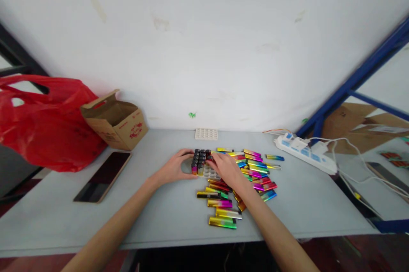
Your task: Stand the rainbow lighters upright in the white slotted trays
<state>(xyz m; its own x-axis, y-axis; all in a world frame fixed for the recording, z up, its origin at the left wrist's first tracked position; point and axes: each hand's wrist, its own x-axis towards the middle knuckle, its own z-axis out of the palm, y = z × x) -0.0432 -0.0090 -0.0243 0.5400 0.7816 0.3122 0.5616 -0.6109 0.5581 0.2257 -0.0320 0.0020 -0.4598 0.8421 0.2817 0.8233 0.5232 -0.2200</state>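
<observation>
A white tray with round holes point(211, 172) lies on the grey table, its left part filled with several upright lighters point(199, 159) with black tops. Around the left side of these lighters curves my left hand point(177, 165), thumb and fingers apart at the tray's edge. My right hand point(225, 167) is over the right part of the tray, its fingertips closed at a dark-topped lighter point(210, 158) beside the others. Shiny multicoloured loose lighters point(223, 222) lie to the right of the tray and in front of it, some partly hidden by my right hand and forearm.
A second white tray point(206, 134) sits by the wall. At the left are a red plastic bag point(47, 123), an open cardboard box point(119, 125) and a dark phone point(104, 177). A white power strip point(305, 153) with cables lies at the right, near a blue metal frame point(354, 78).
</observation>
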